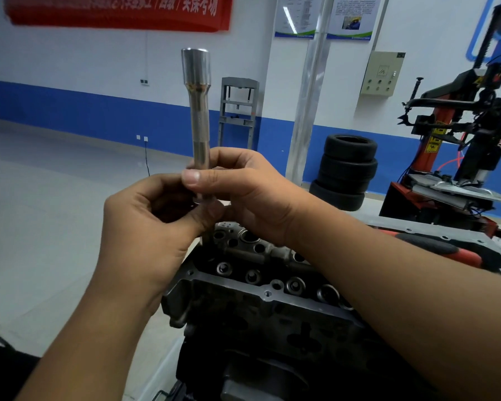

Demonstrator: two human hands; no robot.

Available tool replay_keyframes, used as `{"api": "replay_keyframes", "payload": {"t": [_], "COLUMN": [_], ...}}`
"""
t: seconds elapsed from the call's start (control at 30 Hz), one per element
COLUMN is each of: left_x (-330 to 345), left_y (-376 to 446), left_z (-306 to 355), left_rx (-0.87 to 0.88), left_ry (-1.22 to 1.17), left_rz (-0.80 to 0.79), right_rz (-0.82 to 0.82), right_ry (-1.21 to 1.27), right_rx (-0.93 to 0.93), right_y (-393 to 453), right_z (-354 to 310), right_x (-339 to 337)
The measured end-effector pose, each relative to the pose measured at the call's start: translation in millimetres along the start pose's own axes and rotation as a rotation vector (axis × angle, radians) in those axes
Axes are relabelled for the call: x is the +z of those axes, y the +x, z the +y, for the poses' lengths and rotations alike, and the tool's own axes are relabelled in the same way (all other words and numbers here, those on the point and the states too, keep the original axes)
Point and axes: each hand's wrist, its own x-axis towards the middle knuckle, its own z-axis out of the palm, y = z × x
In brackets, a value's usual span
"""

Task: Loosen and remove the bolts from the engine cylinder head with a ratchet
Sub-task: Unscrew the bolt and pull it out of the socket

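A long silver socket extension stands upright above the engine cylinder head. My right hand pinches its lower shaft between thumb and fingers. My left hand curls round the dark bolt shank just below, which reaches down to the head's far left corner. The join between socket and bolt is hidden by my fingers. The head is dark grey metal with a row of round valve bores along its top.
A red and black ratchet handle lies on a metal cover behind my right forearm. Stacked tyres and a red tyre changer stand at the back right. A grey press frame is against the blue and white wall.
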Motion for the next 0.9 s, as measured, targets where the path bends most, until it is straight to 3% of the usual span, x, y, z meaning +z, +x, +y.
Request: {"api": "replay_keyframes", "payload": {"t": [0.13,0.3,0.37,0.5,0.6,0.67,0.8,0.9], "left_x": [0.2,-9.7,-10.9,-6.6,-7.2,-10.9,-21.6,-21.9], "left_y": [0.1,2.7,2.7,-0.3,0.0,1.8,5.2,5.4], "left_z": [1.0,2.3,3.0,5.6,5.7,6.0,7.7,7.6], "left_rx": [-0.018,-0.083,-0.086,-0.076,-0.056,-0.064,-0.114,-0.100], "left_ry": [0.004,-0.121,-0.077,-0.040,-0.018,0.012,-0.056,-0.015], "left_rz": [0.032,-0.243,-0.206,0.028,0.079,0.010,-0.271,-0.198], "right_rz": [0.004,-0.004,-0.004,0.019,0.038,0.038,0.036,0.032], "right_ry": [-0.002,0.021,0.012,-0.031,-0.057,-0.066,-0.081,-0.080], "right_rx": [-0.006,-0.028,-0.028,-0.024,-0.031,-0.051,-0.067,-0.051], "right_y": [1.2,1.4,0.6,1.2,0.6,-0.8,-1.8,-1.0], "right_z": [0.7,1.2,1.4,2.3,2.6,2.3,1.7,2.9], "right_x": [0.6,-2.0,-1.6,0.5,2.1,2.8,3.7,4.2]}}
